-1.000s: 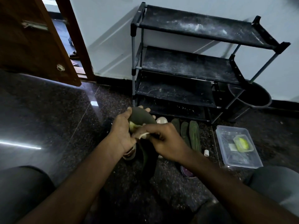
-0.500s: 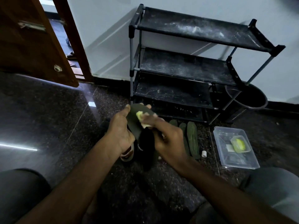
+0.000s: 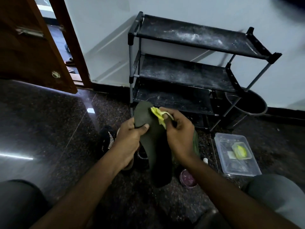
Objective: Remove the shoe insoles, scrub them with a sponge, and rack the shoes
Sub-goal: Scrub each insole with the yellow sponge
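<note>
A dark green insole [image 3: 154, 146] is held up over the floor in front of the person, its rounded toe end pointing away toward the shoe rack [image 3: 194, 66] and its heel end hanging down between the forearms. The left hand [image 3: 130, 138] grips the insole near the toe end, the thumb pressed across the top face and the other fingers wrapped behind its left edge. The right hand [image 3: 179, 133] has its fingers clamped on a crumpled yellow sponge [image 3: 159, 115], which it presses against the upper right part of the insole. Just below and left of the left hand, a black shoe [image 3: 108, 139] with white stripes on its side sits on the dark speckled floor [image 3: 54, 123], partly hidden by the wrist. Behind the right wrist, the edge of another green insole [image 3: 196, 141] shows, lying on the floor. Near the right forearm stand a small white bottle cap or tube [image 3: 205, 160] and a round dark-red lid or dish [image 3: 188, 178]; what they are cannot be told. To the right lies a clear plastic container [image 3: 237, 154] with a yellow-green item [image 3: 241, 151] in a smaller clear case inside it. The black three-tier rack, dusty on its shelves, stands against the pale wall, with a dark round bucket [image 3: 247, 103] at its right foot. A brown wooden door [image 3: 29, 47] stands open at the far left.
</note>
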